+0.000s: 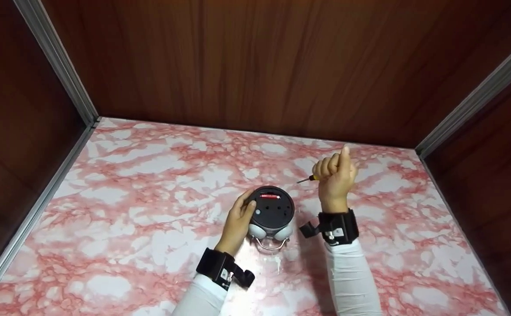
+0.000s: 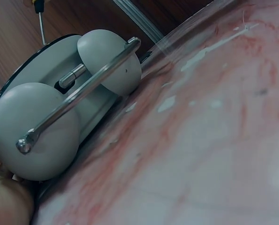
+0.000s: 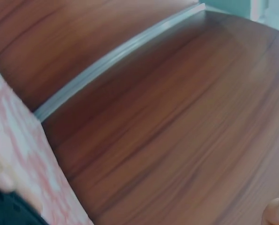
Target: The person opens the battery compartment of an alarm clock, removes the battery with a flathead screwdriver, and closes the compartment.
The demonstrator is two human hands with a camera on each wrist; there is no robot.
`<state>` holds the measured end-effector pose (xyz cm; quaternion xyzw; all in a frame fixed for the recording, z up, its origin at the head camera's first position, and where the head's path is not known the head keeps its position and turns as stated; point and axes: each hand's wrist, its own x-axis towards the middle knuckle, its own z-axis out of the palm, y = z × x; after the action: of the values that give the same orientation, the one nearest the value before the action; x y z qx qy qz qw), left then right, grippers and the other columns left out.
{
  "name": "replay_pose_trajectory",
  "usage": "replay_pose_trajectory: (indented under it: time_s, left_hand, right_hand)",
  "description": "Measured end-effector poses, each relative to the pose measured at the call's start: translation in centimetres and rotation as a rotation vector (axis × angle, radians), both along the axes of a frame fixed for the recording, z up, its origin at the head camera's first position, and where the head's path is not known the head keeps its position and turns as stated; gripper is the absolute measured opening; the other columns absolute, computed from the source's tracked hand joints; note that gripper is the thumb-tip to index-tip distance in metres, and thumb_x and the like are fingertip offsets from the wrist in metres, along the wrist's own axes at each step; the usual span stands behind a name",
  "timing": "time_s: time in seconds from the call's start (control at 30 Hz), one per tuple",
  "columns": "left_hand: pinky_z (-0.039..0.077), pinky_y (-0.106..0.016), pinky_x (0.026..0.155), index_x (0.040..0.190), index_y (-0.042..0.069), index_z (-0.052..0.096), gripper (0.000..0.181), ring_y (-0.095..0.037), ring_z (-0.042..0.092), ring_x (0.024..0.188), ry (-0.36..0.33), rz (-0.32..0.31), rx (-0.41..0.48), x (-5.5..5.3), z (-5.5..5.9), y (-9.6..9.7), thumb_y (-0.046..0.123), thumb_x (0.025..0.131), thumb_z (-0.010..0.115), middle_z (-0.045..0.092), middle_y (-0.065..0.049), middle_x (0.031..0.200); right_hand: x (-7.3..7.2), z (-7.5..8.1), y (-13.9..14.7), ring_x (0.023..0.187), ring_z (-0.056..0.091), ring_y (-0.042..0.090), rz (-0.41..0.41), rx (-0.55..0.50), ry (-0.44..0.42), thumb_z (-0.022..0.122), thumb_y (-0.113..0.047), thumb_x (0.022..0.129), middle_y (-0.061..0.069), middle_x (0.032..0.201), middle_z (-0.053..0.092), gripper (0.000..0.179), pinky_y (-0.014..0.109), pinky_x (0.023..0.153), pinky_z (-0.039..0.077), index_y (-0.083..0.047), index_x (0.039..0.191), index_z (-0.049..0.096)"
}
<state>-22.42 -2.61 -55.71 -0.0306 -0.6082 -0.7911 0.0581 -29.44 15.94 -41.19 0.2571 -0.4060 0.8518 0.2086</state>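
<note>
A twin-bell alarm clock (image 1: 277, 215) lies face down on the table, its black back upward and its bells and metal handle toward me. A red battery (image 1: 270, 196) shows in the slot in its back. My left hand (image 1: 238, 218) grips the clock's left side, thumb over the back's rim. In the left wrist view the pale bells (image 2: 36, 131) and the handle (image 2: 83, 91) fill the left half. To the right of the clock and raised, my right hand (image 1: 336, 175) holds a small screwdriver (image 1: 306, 179) in curled fingers, its shaft pointing left.
The table (image 1: 150, 210) has a red and white marbled top. Dark wood-grain panels (image 1: 246, 66) enclose it at the back and sides, joined by grey metal corner strips (image 1: 62, 57). Each wrist wears a black camera band (image 1: 338, 227).
</note>
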Motion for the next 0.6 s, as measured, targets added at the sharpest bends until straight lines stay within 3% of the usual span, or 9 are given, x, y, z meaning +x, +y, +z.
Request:
replay_pose_trajectory:
  time_s: [0.27, 0.6]
  left_hand:
    - [0.037, -0.035, 0.117, 0.151, 0.0, 0.042, 0.048, -0.029, 0.045, 0.14, -0.007, -0.007, -0.001, 0.0, 0.1, -0.1, 0.015, 0.107, 0.052, 0.047, -0.018, 0.152]
    - [0.037, -0.036, 0.116, 0.151, -0.001, 0.041, 0.048, -0.031, 0.045, 0.14, -0.003, -0.012, 0.028, 0.0, 0.0, -0.1, 0.014, 0.107, 0.052, 0.047, -0.021, 0.151]
  right_hand:
    - [0.8, -0.3, -1.5, 0.041, 0.011, 0.009, 0.042, -0.083, -0.003, 0.017, -0.021, 0.112, -0.003, 0.049, 0.014, 0.056, 0.025, 0.04, 0.011, -0.01, 0.057, 0.018]
    - [0.8, -2.2, -2.9, 0.041, 0.01, 0.01, 0.037, -0.024, -0.006, 0.024, -0.022, 0.112, -0.003, 0.048, 0.015, 0.057, 0.027, 0.039, 0.008, -0.009, 0.057, 0.017]
